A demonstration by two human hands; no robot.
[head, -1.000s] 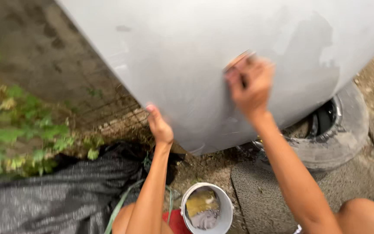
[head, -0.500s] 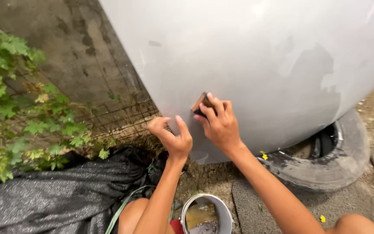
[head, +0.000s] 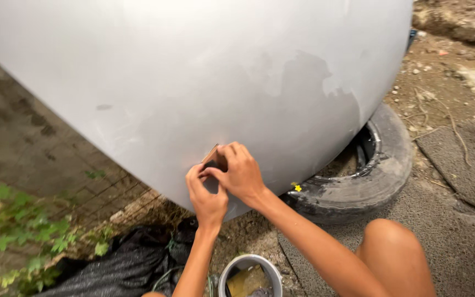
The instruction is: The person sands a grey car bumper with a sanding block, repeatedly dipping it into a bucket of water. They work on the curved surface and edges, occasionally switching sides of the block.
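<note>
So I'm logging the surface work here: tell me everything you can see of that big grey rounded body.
The big grey rounded body fills the upper frame, a smooth, matt, curved shell, looking painted or primed. A darker, irregular patch marks its right side, with faint smudges at left. Its underside rests in an old black tyre on the ground. Both hands press a small brown pad against its lower curve: left hand, right hand.

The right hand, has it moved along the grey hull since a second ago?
Yes. The right hand has come down the grey hull, away from the darker patch, to the lower edge, where it now meets the left hand.
</note>
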